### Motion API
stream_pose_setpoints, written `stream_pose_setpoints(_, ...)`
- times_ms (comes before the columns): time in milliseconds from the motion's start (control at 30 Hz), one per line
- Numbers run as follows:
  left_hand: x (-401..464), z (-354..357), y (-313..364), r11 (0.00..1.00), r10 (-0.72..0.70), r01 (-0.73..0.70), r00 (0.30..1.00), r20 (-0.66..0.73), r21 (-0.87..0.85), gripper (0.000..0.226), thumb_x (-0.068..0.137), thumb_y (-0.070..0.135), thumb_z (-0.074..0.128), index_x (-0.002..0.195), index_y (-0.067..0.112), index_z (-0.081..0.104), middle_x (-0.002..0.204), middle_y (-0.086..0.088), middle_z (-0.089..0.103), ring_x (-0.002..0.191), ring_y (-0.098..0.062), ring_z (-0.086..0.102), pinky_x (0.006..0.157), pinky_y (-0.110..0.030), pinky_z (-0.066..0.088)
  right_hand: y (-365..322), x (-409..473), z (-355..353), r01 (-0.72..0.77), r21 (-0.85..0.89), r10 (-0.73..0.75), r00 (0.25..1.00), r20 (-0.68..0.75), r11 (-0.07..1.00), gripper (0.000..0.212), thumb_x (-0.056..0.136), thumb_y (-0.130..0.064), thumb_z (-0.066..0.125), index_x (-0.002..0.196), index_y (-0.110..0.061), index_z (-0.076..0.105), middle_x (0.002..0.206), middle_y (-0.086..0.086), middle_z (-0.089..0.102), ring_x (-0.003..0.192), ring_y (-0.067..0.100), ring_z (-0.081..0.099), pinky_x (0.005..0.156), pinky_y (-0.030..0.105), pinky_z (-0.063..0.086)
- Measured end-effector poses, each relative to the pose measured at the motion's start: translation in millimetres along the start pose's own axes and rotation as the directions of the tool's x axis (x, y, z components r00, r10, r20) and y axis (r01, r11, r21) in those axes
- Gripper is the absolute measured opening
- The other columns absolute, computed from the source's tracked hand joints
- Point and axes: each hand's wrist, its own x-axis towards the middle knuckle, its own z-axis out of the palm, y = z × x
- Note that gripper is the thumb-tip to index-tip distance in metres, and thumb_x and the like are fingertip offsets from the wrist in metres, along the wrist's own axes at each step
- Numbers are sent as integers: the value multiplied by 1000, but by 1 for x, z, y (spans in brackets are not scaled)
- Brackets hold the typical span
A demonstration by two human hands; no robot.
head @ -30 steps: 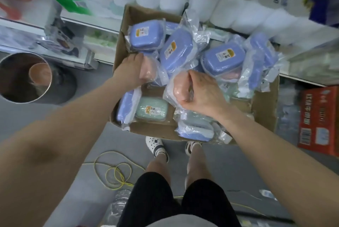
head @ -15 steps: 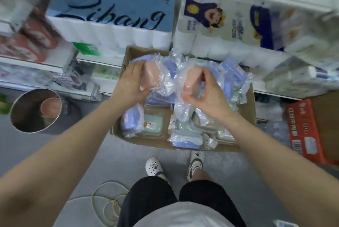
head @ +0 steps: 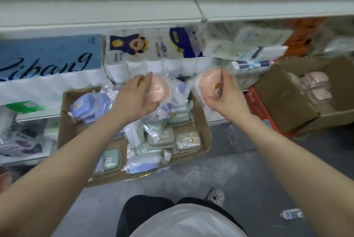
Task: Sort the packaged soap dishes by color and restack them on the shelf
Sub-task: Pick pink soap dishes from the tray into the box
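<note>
My left hand (head: 134,97) grips a pink soap dish in clear plastic wrap (head: 160,92) above an open cardboard box (head: 203,121). My right hand (head: 222,95) holds a second wrapped pink soap dish (head: 207,83), lifted to the right of the box. Inside the box lie several wrapped blue soap dishes (head: 83,105) at the left and green ones (head: 188,141) toward the front and right. A second cardboard box (head: 283,99) at the right holds stacked pink soap dishes (head: 316,85).
Shelves run across the back with toilet paper packs (head: 153,54) and a blue-labelled pack (head: 49,60). A red carton (head: 256,106) stands between the two boxes. Grey floor lies below, with my legs and a shoe (head: 215,196) in view.
Both hands have lifted the pink dishes out of the box and moved apart, the right hand swinging rightward. The view has tilted up and the right-hand box has come into sight.
</note>
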Motion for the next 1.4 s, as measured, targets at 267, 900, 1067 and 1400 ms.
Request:
stream_pose_setpoints(267, 98, 57, 175, 989, 148, -145, 986, 74, -41, 92, 77, 59, 63, 150, 14, 27, 137, -14, 45, 116, -37, 49, 95, -45, 43, 160, -19, -109, -173, -25, 169, 978, -126, 985, 87, 77, -55, 70, 145, -14, 32, 132, 12, 47, 117, 31, 50, 89, 38, 44)
stream_pose_setpoints(900, 308, 192, 469, 873, 487, -481, 857, 169, -79, 95, 76, 68, 59, 150, 18, 27, 140, -10, 44, 123, -32, 46, 98, -44, 45, 440, -6, -255, -503, -10, 481, 831, -281, 864, 91, 76, -49, 76, 148, -16, 30, 134, 9, 45, 113, 29, 54, 86, 34, 44)
stream_pose_setpoints(1067, 364, 213, 502, 847, 528, -529, 828, 189, -49, 97, 76, 69, 60, 150, 17, 28, 137, -10, 47, 121, -32, 47, 99, -41, 40, 481, 29, -270, -546, 6, 525, 803, -282, 838, 95, 76, -53, 76, 149, -15, 28, 136, 10, 44, 115, 28, 54, 88, 35, 45)
stream_pose_setpoints(1400, 417, 267, 550, 887, 426, -460, 850, 311, 44, 95, 78, 68, 59, 152, 23, 21, 146, -6, 39, 129, -31, 41, 103, -43, 36, 603, 85, -298, -558, 88, 554, 768, -323, 825, 90, 77, -60, 72, 146, -18, 32, 140, 8, 45, 126, 23, 46, 102, 40, 43)
